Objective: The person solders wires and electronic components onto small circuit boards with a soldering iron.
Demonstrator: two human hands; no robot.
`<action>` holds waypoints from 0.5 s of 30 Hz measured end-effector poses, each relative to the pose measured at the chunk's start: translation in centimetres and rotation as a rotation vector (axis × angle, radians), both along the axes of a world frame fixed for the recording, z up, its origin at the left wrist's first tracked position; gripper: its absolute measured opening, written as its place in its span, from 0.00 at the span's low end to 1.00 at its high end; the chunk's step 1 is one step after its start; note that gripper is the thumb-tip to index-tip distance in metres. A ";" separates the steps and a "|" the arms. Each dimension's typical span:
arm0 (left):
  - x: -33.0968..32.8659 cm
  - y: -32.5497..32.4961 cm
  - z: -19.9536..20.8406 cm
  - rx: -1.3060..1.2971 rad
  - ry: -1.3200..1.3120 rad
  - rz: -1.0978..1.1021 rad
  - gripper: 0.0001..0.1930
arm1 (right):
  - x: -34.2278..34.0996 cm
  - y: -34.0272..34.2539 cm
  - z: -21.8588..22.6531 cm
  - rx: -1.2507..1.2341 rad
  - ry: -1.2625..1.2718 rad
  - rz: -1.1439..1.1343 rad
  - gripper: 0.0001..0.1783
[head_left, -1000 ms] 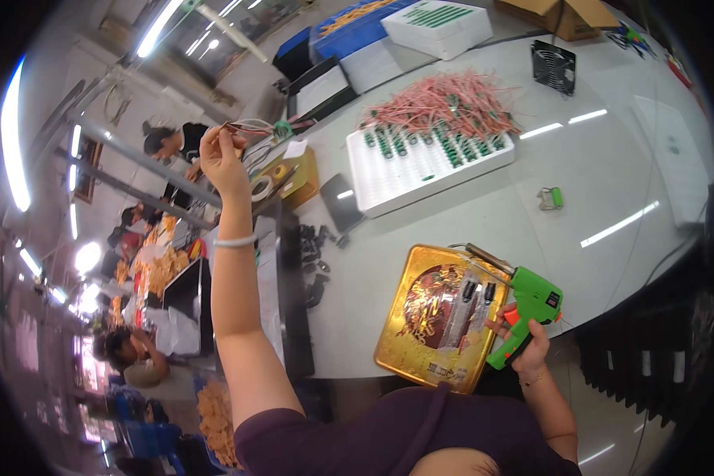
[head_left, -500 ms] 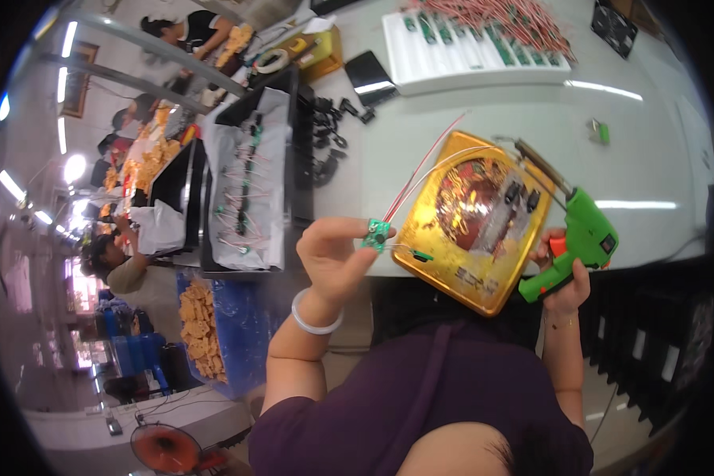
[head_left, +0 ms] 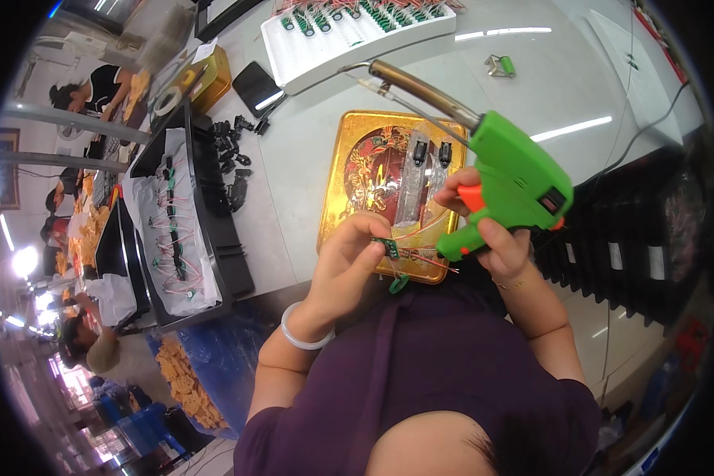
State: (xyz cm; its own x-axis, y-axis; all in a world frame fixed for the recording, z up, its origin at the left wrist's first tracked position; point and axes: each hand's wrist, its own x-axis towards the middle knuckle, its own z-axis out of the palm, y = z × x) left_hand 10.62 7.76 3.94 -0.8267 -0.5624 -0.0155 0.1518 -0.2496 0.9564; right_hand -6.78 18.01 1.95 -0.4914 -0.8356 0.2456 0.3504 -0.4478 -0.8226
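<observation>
The left hand (head_left: 345, 258) pinches a small green circuit board (head_left: 391, 248) between thumb and forefinger, just above the near edge of a gold tin (head_left: 337, 194) on the table (head_left: 289, 262). Thin red and pale lead wires (head_left: 427, 230) run from the board toward the right, and a green disc (head_left: 399, 283) hangs below it. The right hand (head_left: 496, 238) is wrapped around the handle of a green soldering gun (head_left: 523, 170), a finger near its orange-red trigger (head_left: 472, 197); whether the trigger is pressed cannot be told. The gun's metal tip (head_left: 355, 67) points up and leftward, well apart from the board. Two black components (head_left: 420, 152) lie on the tin. In the inspector's judgement, the board is best gripped by its edges, with fingertips clear of the pads and the loose wire ends fanned apart so none cross. The nozzle should be kept away from the left fingers, the wires and the hanging disc, and the left wrist steadied, since so light a board would tilt readily.
</observation>
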 end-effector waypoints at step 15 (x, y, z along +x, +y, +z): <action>-2.9 1.7 -0.5 -0.437 0.096 0.287 0.09 | 0.6 -0.5 0.7 0.038 0.053 0.142 0.29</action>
